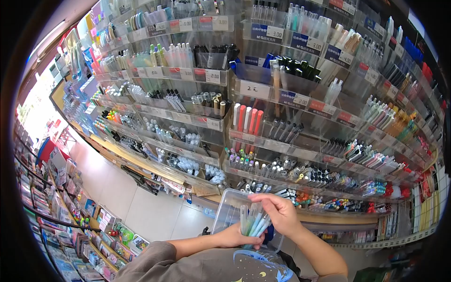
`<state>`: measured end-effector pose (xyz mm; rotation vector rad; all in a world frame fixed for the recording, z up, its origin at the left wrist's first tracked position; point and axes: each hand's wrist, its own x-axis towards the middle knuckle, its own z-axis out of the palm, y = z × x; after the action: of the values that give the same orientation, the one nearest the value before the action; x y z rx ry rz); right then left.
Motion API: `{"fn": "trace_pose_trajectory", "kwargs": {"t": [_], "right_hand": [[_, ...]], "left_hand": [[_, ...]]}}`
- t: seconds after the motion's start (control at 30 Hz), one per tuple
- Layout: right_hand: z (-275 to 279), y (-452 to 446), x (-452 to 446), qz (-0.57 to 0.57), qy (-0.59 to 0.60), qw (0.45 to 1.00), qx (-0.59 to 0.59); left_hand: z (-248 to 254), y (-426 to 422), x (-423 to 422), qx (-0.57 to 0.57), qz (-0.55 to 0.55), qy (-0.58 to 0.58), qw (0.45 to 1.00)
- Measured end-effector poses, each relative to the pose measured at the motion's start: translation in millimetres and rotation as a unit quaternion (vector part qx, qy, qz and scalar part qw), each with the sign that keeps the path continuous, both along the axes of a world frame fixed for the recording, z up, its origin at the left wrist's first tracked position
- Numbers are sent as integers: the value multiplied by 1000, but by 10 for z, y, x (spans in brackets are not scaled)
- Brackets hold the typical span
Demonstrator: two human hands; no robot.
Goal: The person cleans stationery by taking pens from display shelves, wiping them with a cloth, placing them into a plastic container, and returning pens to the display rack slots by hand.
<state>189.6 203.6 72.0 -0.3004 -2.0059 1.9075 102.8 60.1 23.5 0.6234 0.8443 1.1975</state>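
Observation:
A bunch of pens (pixel 254 224) with pale blue, green and clear barrels stands upright in front of my body. My left hand (pixel 233 236) is closed round their lower part. My right hand (pixel 282 214) comes over from the right, its fingers bent around the upper ends of the pens on that side. Its fingertips are partly hidden, so which pens they touch is unclear. A clear plastic box (pixel 225 207) sits just behind the pens and both hands. How the box is supported is hidden.
Tiered clear shelves of pens (pixel 291 131) with price tags rise ahead. Red and white markers (pixel 248 120) stand in a middle tier. A lower rack of stationery (pixel 101 235) lines the left. Tiled floor (pixel 155 211) shows between the racks.

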Motion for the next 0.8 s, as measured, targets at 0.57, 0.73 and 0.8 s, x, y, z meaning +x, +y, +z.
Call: {"fn": "trace_pose_trajectory", "kwargs": {"t": [0.57,0.73,0.8], "right_hand": [[-130,15,60,147,-17,961,-235],[-208,-152,47,47,-56,963,-261],[-173,-165,44,27,-65,962,-264]], "left_hand": [[48,126,16,-4,35,-22,999],[169,157,55,-38,52,179,982],[150,170,67,-26,51,185,981]]}}
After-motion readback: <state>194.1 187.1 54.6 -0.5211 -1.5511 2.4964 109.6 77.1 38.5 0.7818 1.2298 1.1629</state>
